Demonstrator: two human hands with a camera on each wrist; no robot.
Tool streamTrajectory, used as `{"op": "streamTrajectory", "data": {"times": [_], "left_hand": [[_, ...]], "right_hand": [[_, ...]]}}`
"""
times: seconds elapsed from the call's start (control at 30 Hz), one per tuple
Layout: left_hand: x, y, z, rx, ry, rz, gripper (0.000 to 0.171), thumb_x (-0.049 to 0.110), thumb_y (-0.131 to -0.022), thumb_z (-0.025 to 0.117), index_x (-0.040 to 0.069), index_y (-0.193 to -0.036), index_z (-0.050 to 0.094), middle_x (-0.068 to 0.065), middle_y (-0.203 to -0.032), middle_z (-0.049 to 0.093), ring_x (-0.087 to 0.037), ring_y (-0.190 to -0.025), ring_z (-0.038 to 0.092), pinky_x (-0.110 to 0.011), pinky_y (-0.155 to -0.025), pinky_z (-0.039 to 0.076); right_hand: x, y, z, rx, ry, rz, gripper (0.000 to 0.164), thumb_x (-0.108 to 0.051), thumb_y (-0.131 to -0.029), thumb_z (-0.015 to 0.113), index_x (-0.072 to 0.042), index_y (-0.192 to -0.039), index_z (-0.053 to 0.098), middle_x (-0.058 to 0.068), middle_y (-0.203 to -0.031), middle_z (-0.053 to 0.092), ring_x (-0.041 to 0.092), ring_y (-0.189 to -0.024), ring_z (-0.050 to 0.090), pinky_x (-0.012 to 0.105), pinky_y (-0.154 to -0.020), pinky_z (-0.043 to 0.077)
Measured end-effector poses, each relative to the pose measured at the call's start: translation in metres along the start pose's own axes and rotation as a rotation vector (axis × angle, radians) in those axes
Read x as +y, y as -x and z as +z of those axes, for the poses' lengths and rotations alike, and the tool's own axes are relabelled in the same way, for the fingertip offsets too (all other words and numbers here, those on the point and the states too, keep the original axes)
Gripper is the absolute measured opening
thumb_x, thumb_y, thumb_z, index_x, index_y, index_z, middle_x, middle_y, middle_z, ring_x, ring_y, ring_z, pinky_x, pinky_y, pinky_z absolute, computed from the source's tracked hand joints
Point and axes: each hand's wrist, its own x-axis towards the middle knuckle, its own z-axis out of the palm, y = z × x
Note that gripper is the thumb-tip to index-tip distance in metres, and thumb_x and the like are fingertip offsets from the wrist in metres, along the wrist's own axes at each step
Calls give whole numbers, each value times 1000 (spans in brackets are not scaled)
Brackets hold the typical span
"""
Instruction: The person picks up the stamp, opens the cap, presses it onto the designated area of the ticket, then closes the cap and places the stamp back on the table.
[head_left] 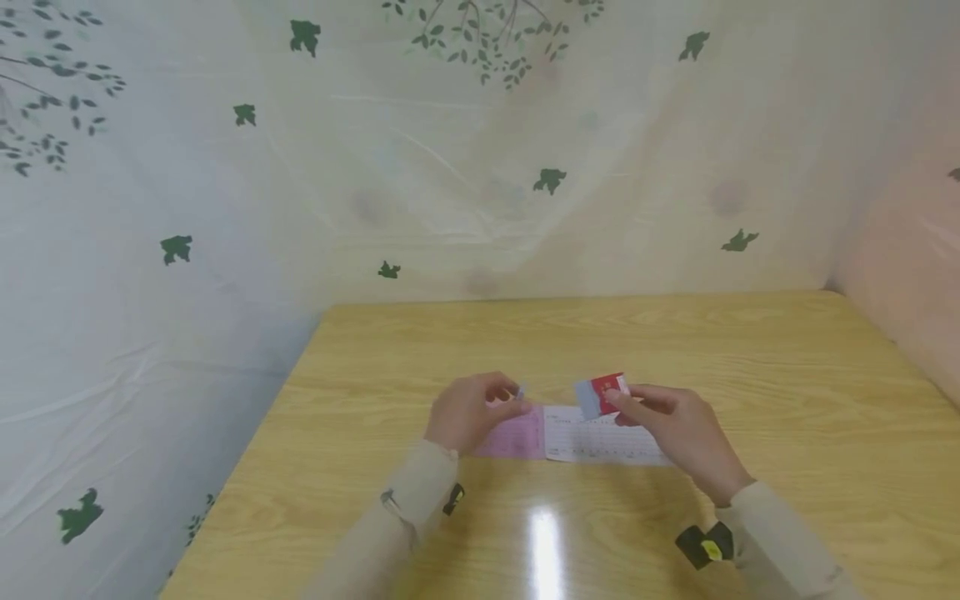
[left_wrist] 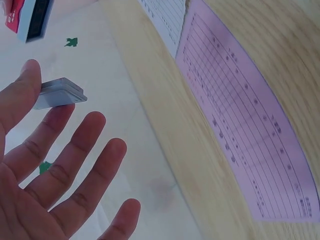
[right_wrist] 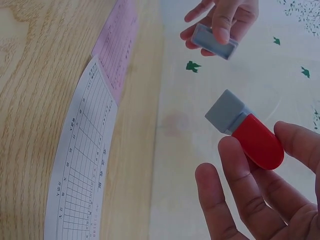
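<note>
My left hand (head_left: 468,412) pinches a small clear-grey plastic cap (left_wrist: 59,94) between thumb and index finger, above the pink slip. The other fingers spread apart in the left wrist view. My right hand (head_left: 682,429) holds a stamp (right_wrist: 257,142) with a rounded red handle and a grey rectangular head, its thumb and fingers on the red part. Cap and stamp are apart. Beneath the hands lie a pink ruled slip (left_wrist: 245,120) and a white printed form (right_wrist: 80,150), end to end; the hands partly cover both in the head view.
The papers lie on a wood-grain table (head_left: 375,350). Behind it and at the sides hangs a pale curtain (head_left: 465,192) with green bird and leaf prints. A bright light reflection (head_left: 546,550) shows on the near tabletop. Dark straps circle both sleeved wrists.
</note>
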Motion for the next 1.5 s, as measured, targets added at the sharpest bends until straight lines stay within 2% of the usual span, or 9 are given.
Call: {"op": "streamTrajectory", "data": {"times": [0.3,0.63,0.83,1.03,1.17,1.33,1.5], "left_hand": [[-15,1,-11,42,-43,-80,27,40,-89,78,19,-106,75,-3,-109,73,-24,-102,66,-47,-89,53],[-27,1,-16,98,-115,-175,33,46,-85,80,17,-99,73,0,-98,73,-18,-87,65,-38,-79,52],[-34,4,-19,148,-153,-209,37,48,-86,79,14,-100,73,1,-91,73,-15,-76,63,-32,-70,50],[-40,5,-22,190,-160,-265,37,48,-85,80,14,-99,72,0,-87,72,-16,-74,62,-34,-72,48],[-46,5,-26,193,-186,-307,37,47,-85,80,13,-99,72,-1,-83,71,-17,-70,60,-34,-70,46],[-56,6,-29,181,-267,-329,39,49,-86,78,12,-96,73,1,-72,67,-15,-63,57,-31,-64,44],[-63,7,-31,171,-326,-353,40,52,-86,77,13,-92,73,0,-67,63,-17,-62,55,-38,-70,46]], "right_hand": [[2,-1,-2,-1,11,10,75,-61,-94,61,-6,-144,57,11,-114,75,40,-124,57,53,-89,47],[4,-3,-1,-13,10,31,77,-62,-94,62,-5,-146,55,11,-115,74,40,-123,57,51,-86,47],[4,-3,0,-12,16,30,77,-62,-95,61,-5,-146,54,11,-114,74,40,-122,57,51,-85,47],[5,-4,0,-17,22,25,76,-61,-95,61,-5,-147,53,10,-114,75,39,-122,58,46,-83,46],[4,-4,0,-22,17,26,76,-60,-95,61,-5,-147,53,11,-114,74,39,-123,57,48,-85,47],[4,-5,-1,-23,23,18,79,-62,-95,60,-4,-147,53,12,-115,74,40,-123,57,52,-86,48],[5,-6,-2,-23,28,26,79,-64,-94,60,-6,-146,54,11,-115,74,39,-122,57,50,-86,47]]}}
